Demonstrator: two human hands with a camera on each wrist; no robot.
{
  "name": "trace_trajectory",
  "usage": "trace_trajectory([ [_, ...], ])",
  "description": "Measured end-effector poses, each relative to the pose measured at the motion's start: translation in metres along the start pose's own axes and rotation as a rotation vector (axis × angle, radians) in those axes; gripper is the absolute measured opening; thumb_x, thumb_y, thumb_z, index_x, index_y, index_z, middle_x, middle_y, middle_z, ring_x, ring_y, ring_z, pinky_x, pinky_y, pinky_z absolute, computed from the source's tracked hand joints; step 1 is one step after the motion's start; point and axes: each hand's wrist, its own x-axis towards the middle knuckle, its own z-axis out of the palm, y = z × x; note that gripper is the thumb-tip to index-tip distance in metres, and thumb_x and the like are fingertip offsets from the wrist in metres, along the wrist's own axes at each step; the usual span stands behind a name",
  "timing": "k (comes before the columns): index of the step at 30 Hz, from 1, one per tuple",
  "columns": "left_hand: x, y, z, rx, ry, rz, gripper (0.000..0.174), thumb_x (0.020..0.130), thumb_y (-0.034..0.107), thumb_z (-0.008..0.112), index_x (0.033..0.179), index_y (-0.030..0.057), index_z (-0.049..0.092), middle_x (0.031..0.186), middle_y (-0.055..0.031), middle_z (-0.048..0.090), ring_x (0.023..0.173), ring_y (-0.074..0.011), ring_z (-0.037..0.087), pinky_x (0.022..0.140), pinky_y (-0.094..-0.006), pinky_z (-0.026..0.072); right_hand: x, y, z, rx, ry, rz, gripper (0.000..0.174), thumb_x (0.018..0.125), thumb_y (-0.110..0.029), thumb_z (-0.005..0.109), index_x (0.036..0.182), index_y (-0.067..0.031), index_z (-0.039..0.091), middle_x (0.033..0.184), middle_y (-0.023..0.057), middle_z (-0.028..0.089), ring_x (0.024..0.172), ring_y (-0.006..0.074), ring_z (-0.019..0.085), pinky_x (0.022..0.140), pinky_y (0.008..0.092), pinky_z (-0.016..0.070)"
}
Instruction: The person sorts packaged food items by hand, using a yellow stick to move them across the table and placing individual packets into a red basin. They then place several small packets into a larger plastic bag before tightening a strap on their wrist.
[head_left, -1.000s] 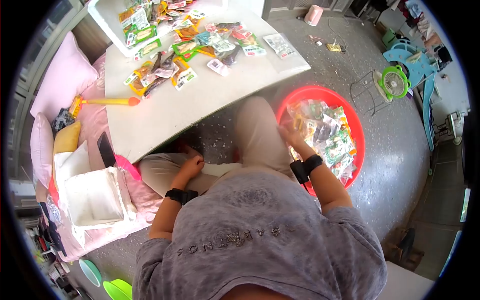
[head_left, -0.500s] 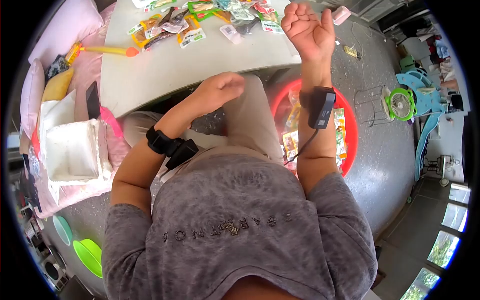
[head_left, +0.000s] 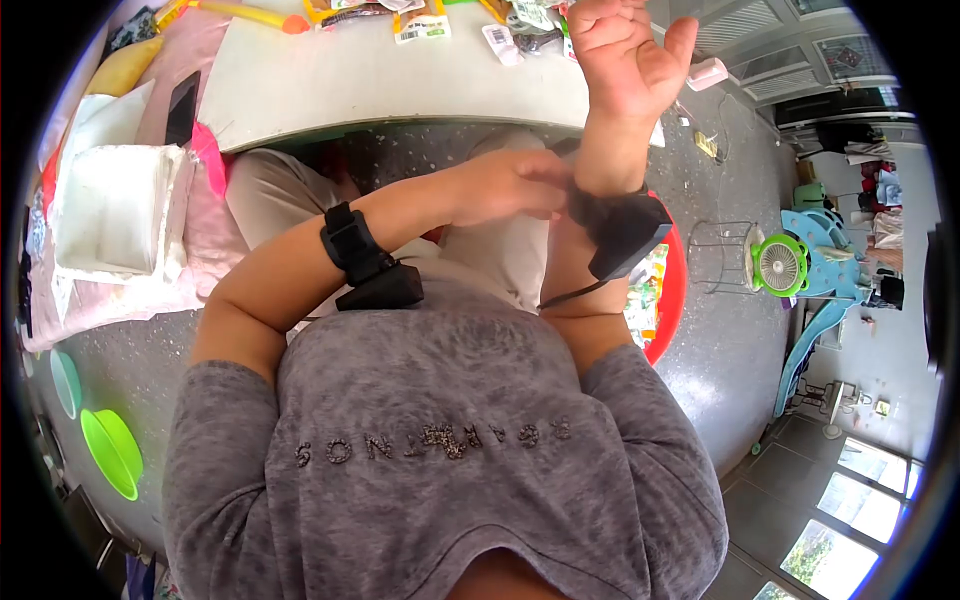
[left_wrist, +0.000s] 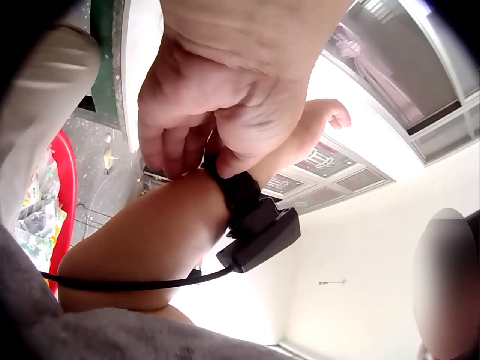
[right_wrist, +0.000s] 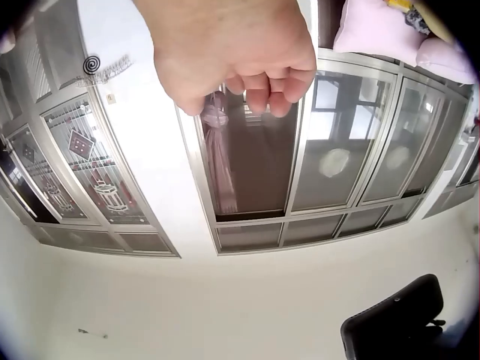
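My left hand [head_left: 505, 187] reaches across to my right wrist. In the left wrist view, the thumb and fingers of this left hand [left_wrist: 232, 97] curl in at the black wrist strap [left_wrist: 241, 193], pinching it beside the small black camera [left_wrist: 264, 231]. A thin cable runs from the camera back along the forearm. My right hand [head_left: 635, 65] is raised palm up over the table edge, its fingers loosely bent with nothing in them. The right wrist view shows the same right hand [right_wrist: 232, 52] holding nothing. Another strapped camera [head_left: 375, 270] sits on my left forearm.
Packaged snacks [head_left: 425, 22] lie along the white table [head_left: 400, 85]. A red tub [head_left: 672, 290] of packets stands by my right forearm. To the left is a white foam box [head_left: 115, 215] on pink cloth; a green fan [head_left: 780, 266] stands at the right.
My right hand has come up from the red tub to above the table edge, palm up. The left hand has moved from my lap to the right wrist's strap. The head view has shifted.
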Motion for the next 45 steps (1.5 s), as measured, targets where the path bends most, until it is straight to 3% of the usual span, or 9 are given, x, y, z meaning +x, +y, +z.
trace_trajectory([
  [5,-0.002,0.000,0.003,0.159,0.141,0.036,0.026,0.074,0.014,0.056,0.094,-0.0012,0.053,0.086,-0.0077,0.058,0.078,-0.0133,0.054,0.073,-0.0246,0.0427,-0.003,0.003,-0.003,-0.022,-0.032,0.037,0.049,0.081,-0.041,0.043,0.095,0.0044,0.053,0.091,0.0121,0.055,0.089,0.0220,0.047,0.076,0.0341,0.0385],
  [8,-0.001,-0.002,0.003,0.211,0.134,0.052,0.017,0.076,0.013,0.056,0.087,0.0002,0.052,0.081,-0.0036,0.055,0.074,-0.0083,0.051,0.065,-0.0206,0.0412,-0.001,0.002,-0.003,-0.051,-0.049,0.038,0.048,0.081,-0.041,0.043,0.094,0.0044,0.053,0.090,0.0121,0.056,0.090,0.0222,0.047,0.076,0.0341,0.0389],
  [19,-0.006,0.007,0.014,0.286,0.270,0.043,0.013,0.076,0.013,0.055,0.072,0.0032,0.048,0.073,-0.0063,0.059,0.060,-0.0047,0.045,0.050,-0.0187,0.0323,0.004,-0.007,-0.007,-0.415,-0.009,-0.110,0.038,0.083,-0.040,0.042,0.089,-0.0060,0.056,0.082,0.0100,0.060,0.082,0.0247,0.055,0.070,0.0355,0.0452],
  [26,-0.009,0.007,0.014,0.390,0.258,0.137,0.015,0.078,0.013,0.053,0.069,0.0049,0.045,0.072,-0.0043,0.058,0.056,-0.0040,0.041,0.048,-0.0190,0.0310,0.010,-0.024,-0.014,-0.723,-0.010,-0.268,0.030,0.085,-0.037,0.041,0.092,-0.0100,0.054,0.077,0.0083,0.060,0.077,0.0225,0.057,0.063,0.0323,0.0472],
  [29,-0.018,0.020,0.018,0.327,0.111,0.157,0.013,0.080,0.013,0.051,0.072,0.0049,0.045,0.072,-0.0034,0.058,0.056,-0.0030,0.039,0.048,-0.0189,0.0309,0.013,-0.034,-0.020,-0.774,0.100,-0.314,0.028,0.085,-0.036,0.042,0.088,-0.0107,0.053,0.075,0.0076,0.059,0.075,0.0214,0.057,0.062,0.0317,0.0472],
  [32,-0.019,0.025,0.018,0.377,-0.005,0.209,0.011,0.081,0.014,0.050,0.075,0.0047,0.046,0.072,-0.0019,0.058,0.056,-0.0020,0.039,0.049,-0.0186,0.0307,0.011,-0.036,-0.022,-0.739,0.124,-0.299,0.027,0.085,-0.036,0.042,0.083,-0.0109,0.053,0.073,0.0067,0.059,0.074,0.0210,0.057,0.061,0.0312,0.0469],
  [38,-0.008,0.017,0.019,0.359,0.007,0.170,0.010,0.081,0.012,0.051,0.079,0.0030,0.047,0.087,-0.0019,0.055,0.067,-0.0031,0.043,0.059,-0.0189,0.0363,0.009,-0.026,-0.029,-0.558,0.157,-0.247,0.027,0.085,-0.035,0.042,0.078,-0.0113,0.053,0.070,0.0056,0.058,0.072,0.0214,0.056,0.060,0.0309,0.0470],
  [42,0.002,-0.002,0.012,0.091,0.023,0.139,0.008,0.080,0.010,0.051,0.079,0.0033,0.048,0.097,-0.0031,0.050,0.083,-0.0075,0.045,0.075,-0.0233,0.0381,0.010,-0.029,-0.028,-0.565,0.130,-0.254,0.026,0.084,-0.034,0.044,0.076,-0.0116,0.054,0.070,0.0054,0.058,0.071,0.0215,0.056,0.060,0.0315,0.0473],
  [45,0.006,-0.006,0.011,-0.143,-0.022,0.140,0.007,0.081,0.010,0.050,0.081,0.0039,0.048,0.100,-0.0037,0.049,0.090,-0.0111,0.046,0.083,-0.0277,0.0371,0.010,-0.030,-0.029,-0.626,0.237,-0.303,0.022,0.084,-0.031,0.045,0.079,-0.0106,0.053,0.068,0.0055,0.057,0.070,0.0207,0.056,0.059,0.0307,0.0473],
])
